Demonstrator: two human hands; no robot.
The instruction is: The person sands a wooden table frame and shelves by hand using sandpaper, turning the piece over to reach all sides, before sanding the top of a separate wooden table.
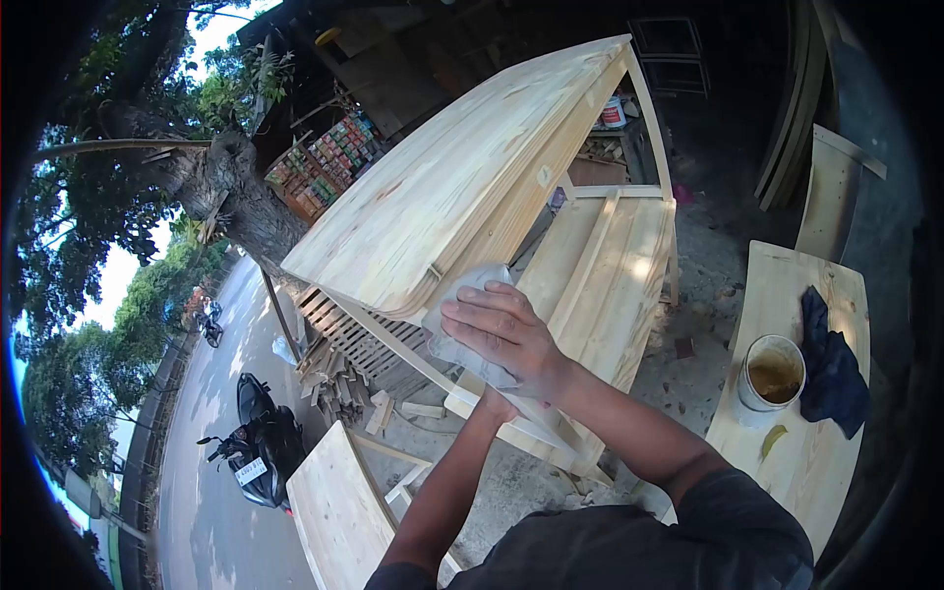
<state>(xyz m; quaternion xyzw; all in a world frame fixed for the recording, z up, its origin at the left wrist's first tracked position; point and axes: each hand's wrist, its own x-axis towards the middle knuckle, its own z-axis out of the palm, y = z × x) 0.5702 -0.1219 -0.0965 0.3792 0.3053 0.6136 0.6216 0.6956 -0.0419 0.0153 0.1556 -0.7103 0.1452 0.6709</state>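
A large pale wooden table (472, 147) with a board shelf (629, 256) beneath its top stands tilted in the view before me. At the near corner, my right hand (506, 329) lies over a whitish, crumpled sheet (457, 344), its fingers close together and pressing it against the wood. I cannot make out whether the sheet is paper, cloth or plastic. Just below, my left hand (500, 403) is at the wooden frame near the right wrist; its fingers are hidden behind the other hand and the sheet.
At right, a wooden bench (767, 482) holds a white bucket (773, 374) with brown contents and a dark cloth (831, 364). Another wooden piece (339, 511) stands lower left. Scrap wood (344, 383) lies on the ground; a motorcycle (261, 442) is parked by the road.
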